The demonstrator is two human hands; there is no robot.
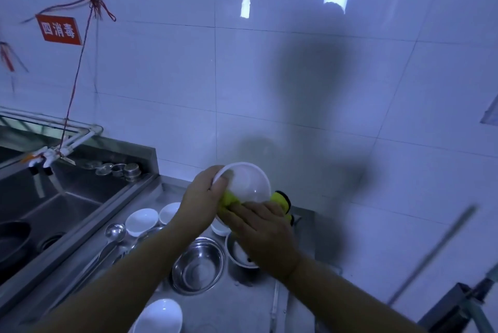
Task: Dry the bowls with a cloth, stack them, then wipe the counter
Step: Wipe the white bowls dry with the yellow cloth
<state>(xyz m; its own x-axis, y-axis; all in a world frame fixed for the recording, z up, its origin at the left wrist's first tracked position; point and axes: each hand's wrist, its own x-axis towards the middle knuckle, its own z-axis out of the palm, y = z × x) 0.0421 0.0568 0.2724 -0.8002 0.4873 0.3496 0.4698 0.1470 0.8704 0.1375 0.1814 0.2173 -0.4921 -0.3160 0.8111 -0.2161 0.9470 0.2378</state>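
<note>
My left hand grips the rim of a white bowl, held up and tilted above the steel counter. My right hand holds a yellow cloth with a black edge against the bowl's lower part. On the counter below lie two small white bowls side by side, a steel bowl, a second steel bowl partly under my right hand, and a white bowl at the near edge. Another white bowl is mostly hidden behind my hands.
A steel ladle lies left of the bowls. A steel sink with a dark pan and a tap is on the left; small lids stand on its back ledge. A tiled wall rises behind. A pole leans at right.
</note>
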